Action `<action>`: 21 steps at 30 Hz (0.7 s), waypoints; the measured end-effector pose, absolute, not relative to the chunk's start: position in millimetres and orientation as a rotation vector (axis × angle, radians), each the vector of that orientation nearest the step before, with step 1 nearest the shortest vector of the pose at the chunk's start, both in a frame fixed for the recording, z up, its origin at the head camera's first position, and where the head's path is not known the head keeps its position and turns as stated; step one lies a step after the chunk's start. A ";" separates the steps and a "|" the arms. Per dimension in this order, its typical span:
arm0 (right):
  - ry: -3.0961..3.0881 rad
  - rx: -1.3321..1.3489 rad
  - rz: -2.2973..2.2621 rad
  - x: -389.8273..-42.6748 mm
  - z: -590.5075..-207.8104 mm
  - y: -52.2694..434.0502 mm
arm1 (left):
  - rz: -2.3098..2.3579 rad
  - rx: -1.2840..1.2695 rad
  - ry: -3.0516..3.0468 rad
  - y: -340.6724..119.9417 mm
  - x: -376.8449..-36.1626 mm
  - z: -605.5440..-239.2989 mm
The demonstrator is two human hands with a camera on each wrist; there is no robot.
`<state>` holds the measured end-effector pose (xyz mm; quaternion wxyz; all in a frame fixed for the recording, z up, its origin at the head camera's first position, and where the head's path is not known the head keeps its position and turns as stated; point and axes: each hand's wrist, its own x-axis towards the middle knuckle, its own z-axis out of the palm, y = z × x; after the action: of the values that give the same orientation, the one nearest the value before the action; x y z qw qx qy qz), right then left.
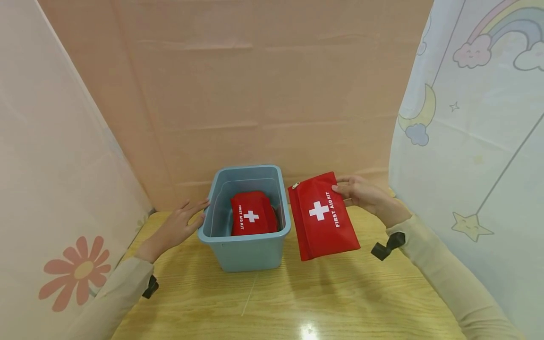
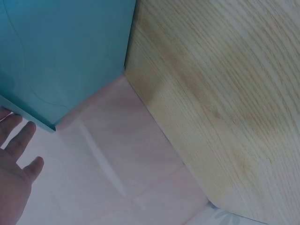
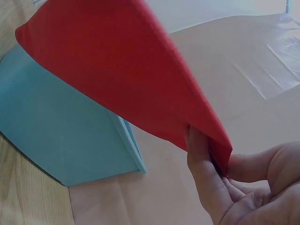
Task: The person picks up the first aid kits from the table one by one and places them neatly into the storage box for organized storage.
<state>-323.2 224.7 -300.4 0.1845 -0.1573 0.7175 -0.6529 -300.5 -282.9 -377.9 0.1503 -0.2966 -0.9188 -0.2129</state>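
Note:
My right hand (image 1: 365,196) pinches the edge of a flat red first aid kit pouch (image 1: 312,231), thumb on its front and fingers behind. White lettering and a white cross mark the pouch, and a zipper runs along its left side. In the right wrist view the pouch (image 3: 108,65) tilts up from the pinching fingers. A blue-grey plastic bin (image 1: 250,255) stands just left of it. Inside the bin lies another red first aid kit pouch (image 1: 261,222), printed side up. My left hand (image 1: 180,224) rests its straight fingers at the bin's left rim.
The bin stands on a wood-grain table (image 1: 204,302). Behind it hangs a peach cloth backdrop (image 1: 263,94). White printed curtains close in the left side (image 1: 55,165) and the right side (image 1: 476,141). Dark camera straps sit on both wrists.

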 end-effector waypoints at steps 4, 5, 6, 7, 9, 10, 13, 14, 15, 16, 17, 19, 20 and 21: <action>2.017 -0.431 -1.867 -323.6 -297.1 220.5 | -0.611 -0.851 -2.643 -283.0 -300.2 -376.9; 2.021 -0.431 -1.871 -323.8 -296.1 219.2 | -0.612 -0.851 -2.642 -283.0 -300.2 -376.6; 2.027 -0.430 -1.875 -323.9 -294.9 218.1 | -0.613 -0.851 -2.641 -283.2 -300.2 -376.6; 2.029 -0.430 -1.881 -324.1 -293.8 216.8 | -0.616 -0.852 -2.640 -283.2 -300.0 -376.5; 2.027 -0.430 -1.894 -325.3 -292.4 214.6 | -0.618 -0.853 -2.639 -283.5 -299.6 -376.9; 2.026 -0.430 -1.899 -325.8 -291.6 213.5 | -0.618 -0.855 -2.639 -283.6 -299.5 -377.2; 2.008 -0.434 -1.913 -328.5 -290.4 210.3 | -0.622 -0.857 -2.642 -284.1 -299.5 -378.3; 2.002 -0.432 -1.920 -329.3 -289.9 209.2 | -0.622 -0.857 -2.642 -284.2 -299.5 -378.6; 1.997 -0.428 -1.927 -330.3 -289.4 208.3 | -0.622 -0.858 -2.640 -284.2 -299.9 -378.9; 1.991 -0.427 -1.934 -331.2 -288.8 207.5 | -0.622 -0.859 -2.638 -284.1 -300.1 -379.1; 1.984 -0.424 -1.942 -332.1 -288.2 206.7 | -0.623 -0.859 -2.637 -284.0 -300.0 -379.0; 1.971 -0.420 -1.957 -333.7 -286.6 205.3 | -0.623 -0.858 -2.635 -283.7 -299.9 -378.6; 1.968 -0.420 -1.959 -334.4 -285.9 204.9 | -0.624 -0.858 -2.633 -283.6 -300.0 -378.4; 1.961 -0.422 -1.962 -335.3 -285.2 204.6 | -0.625 -0.857 -2.633 -283.5 -299.9 -378.1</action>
<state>-335.3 204.6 -285.2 0.1671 -0.1482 0.6891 -0.6894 -299.9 -283.5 -378.1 0.1510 -0.2986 -0.9168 -0.2178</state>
